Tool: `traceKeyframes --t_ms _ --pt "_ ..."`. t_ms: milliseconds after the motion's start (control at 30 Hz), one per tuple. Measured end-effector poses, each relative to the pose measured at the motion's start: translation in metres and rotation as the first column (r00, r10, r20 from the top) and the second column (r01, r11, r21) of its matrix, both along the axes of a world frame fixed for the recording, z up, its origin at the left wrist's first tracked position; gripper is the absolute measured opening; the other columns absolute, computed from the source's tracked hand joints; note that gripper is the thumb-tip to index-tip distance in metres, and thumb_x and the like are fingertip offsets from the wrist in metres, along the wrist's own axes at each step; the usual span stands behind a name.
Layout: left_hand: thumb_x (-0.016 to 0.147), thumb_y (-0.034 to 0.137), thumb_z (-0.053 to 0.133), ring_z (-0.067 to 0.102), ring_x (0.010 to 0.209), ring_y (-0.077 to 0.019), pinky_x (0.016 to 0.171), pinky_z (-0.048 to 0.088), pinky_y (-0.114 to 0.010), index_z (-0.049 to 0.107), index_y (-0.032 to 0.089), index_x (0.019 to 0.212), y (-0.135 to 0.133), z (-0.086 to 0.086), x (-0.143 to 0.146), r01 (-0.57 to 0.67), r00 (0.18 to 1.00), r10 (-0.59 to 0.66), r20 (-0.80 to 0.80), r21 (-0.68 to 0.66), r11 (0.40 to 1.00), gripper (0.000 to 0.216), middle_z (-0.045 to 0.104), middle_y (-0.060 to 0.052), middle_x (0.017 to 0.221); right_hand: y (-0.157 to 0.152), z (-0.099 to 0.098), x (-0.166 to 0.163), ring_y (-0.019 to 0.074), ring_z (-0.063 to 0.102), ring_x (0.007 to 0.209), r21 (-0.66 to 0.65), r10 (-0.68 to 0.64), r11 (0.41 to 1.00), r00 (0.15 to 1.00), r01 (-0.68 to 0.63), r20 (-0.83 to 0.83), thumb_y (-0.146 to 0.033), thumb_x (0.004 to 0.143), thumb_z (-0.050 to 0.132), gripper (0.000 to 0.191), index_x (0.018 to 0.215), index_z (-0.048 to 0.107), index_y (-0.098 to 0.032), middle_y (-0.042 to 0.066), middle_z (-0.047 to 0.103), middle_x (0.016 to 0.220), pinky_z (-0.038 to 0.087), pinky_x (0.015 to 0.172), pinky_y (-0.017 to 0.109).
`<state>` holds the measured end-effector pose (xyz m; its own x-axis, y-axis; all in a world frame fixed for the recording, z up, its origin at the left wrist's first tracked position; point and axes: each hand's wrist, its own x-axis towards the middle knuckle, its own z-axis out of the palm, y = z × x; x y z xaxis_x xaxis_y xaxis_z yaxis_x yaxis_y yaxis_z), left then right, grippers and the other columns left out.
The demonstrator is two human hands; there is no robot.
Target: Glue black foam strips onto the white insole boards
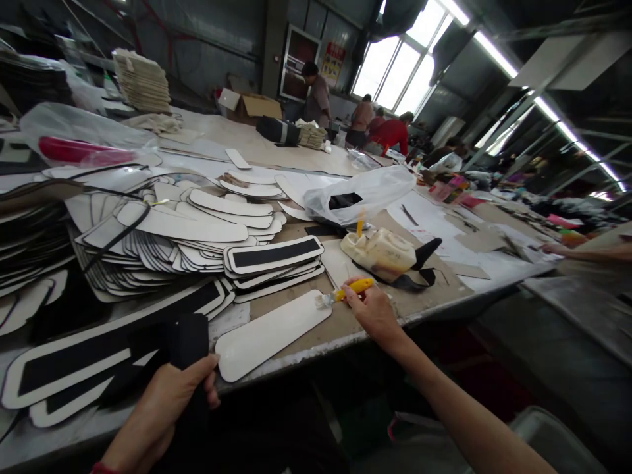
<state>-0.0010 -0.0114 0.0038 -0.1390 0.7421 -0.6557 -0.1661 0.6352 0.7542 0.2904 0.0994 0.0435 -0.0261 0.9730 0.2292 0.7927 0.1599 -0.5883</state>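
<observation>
My right hand (372, 309) is closed round the yellow handle of a paintbrush (353, 288). The brush's pale bristles touch the right end of a long white panel (271, 336) with rounded corners, lying at the table's front edge. My left hand (172, 401) grips a black strip (190, 339) of thin material, its thumb tip at the panel's left end. Behind the brush rests a cut-open, yellowed plastic jug (385, 253) with a yellow stick standing in its opening. Left of it are stacked white panels with black centres (276, 255).
A large fanned pile of white panels (182, 227) covers the table's left half. More black-centred panels (118, 342) lie near my left hand. Behind the jug is a clear plastic bag (365, 191). Several people (390, 135) are at the far tables; another person's arm (592, 251) reaches in from the right.
</observation>
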Motion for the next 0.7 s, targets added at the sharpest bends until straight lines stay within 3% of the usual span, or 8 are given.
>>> traceKeyframes --t_ms 167,333,400,500,567,633,700 --pt "0.064 0.043 0.062 0.050 0.041 -0.0132 0.049 0.040 -0.025 0.050 0.018 0.037 0.002 -0.001 -0.001 -0.014 0.999 0.014 0.038 0.002 1.000 0.039 0.051 0.000 0.036 -0.010 0.019 -0.002 0.0140 0.053 0.055 0.107 0.030 0.994 0.997 -0.037 0.071 -0.035 0.083 0.044 0.022 0.087 0.055 -0.018 0.003 0.061 0.075 0.041 0.059 0.027" --pt "0.070 0.046 0.055 0.048 0.043 -0.0122 0.053 0.039 -0.025 0.049 0.018 0.040 -0.009 0.017 -0.010 0.000 0.984 0.031 -0.175 0.174 0.985 0.041 0.051 0.001 0.037 -0.034 0.056 -0.016 0.0193 0.056 0.075 0.236 0.055 0.970 0.998 -0.057 0.017 -0.037 0.084 0.041 0.022 0.089 0.054 -0.020 0.007 0.059 0.089 0.042 0.063 0.029" --pt "0.072 0.041 0.053 0.045 0.042 -0.0111 0.052 0.039 -0.025 0.056 0.018 0.053 -0.018 0.028 -0.014 -0.062 0.994 0.081 -0.078 0.223 0.973 0.030 0.047 0.004 0.040 -0.041 0.066 -0.028 0.0199 0.055 0.080 0.234 0.170 0.960 0.984 -0.155 -0.048 -0.037 0.086 0.039 0.022 0.085 0.054 -0.022 0.007 0.058 0.088 0.041 0.070 0.030" --pt "0.074 0.033 0.051 0.039 0.040 -0.0099 0.047 0.038 -0.026 0.058 0.018 0.073 -0.031 0.044 -0.014 -0.111 0.971 0.056 0.234 0.232 0.966 0.017 0.041 0.007 0.045 -0.047 0.066 -0.061 0.0156 0.052 0.066 0.037 0.353 0.935 0.915 -0.352 -0.197 -0.038 0.087 0.038 0.023 0.081 0.053 -0.021 0.002 0.054 0.071 0.040 0.063 0.027" --pt "0.077 0.032 0.049 0.039 0.042 -0.0096 0.048 0.039 -0.027 0.058 0.017 0.075 -0.038 0.052 -0.011 -0.074 0.938 -0.020 0.346 0.255 0.964 0.018 0.041 0.006 0.047 -0.052 0.059 -0.090 0.0124 0.046 0.057 -0.140 0.444 0.857 0.848 -0.496 -0.290 -0.039 0.085 0.041 0.024 0.079 0.053 -0.020 -0.001 0.049 0.063 0.038 0.056 0.024" --pt "0.078 0.033 0.048 0.043 0.045 -0.0107 0.052 0.040 -0.028 0.058 0.016 0.078 -0.044 0.057 -0.007 0.003 0.928 -0.110 0.356 0.287 0.958 0.020 0.046 0.004 0.050 -0.058 0.047 -0.120 0.0102 0.044 0.055 -0.274 0.509 0.728 0.763 -0.629 -0.399 -0.042 0.081 0.048 0.026 0.072 0.054 -0.018 -0.003 0.048 0.060 0.035 0.053 0.021" --pt "0.078 0.034 0.048 0.047 0.047 -0.0123 0.055 0.041 -0.029 0.058 0.016 0.079 -0.048 0.060 -0.003 0.074 0.934 -0.174 0.313 0.308 0.949 0.020 0.050 0.003 0.051 -0.063 0.034 -0.144 0.0087 0.043 0.052 -0.377 0.481 0.594 0.689 -0.711 -0.542 -0.043 0.074 0.056 0.027 0.069 0.053 -0.017 -0.004 0.050 0.056 0.034 0.050 0.020"
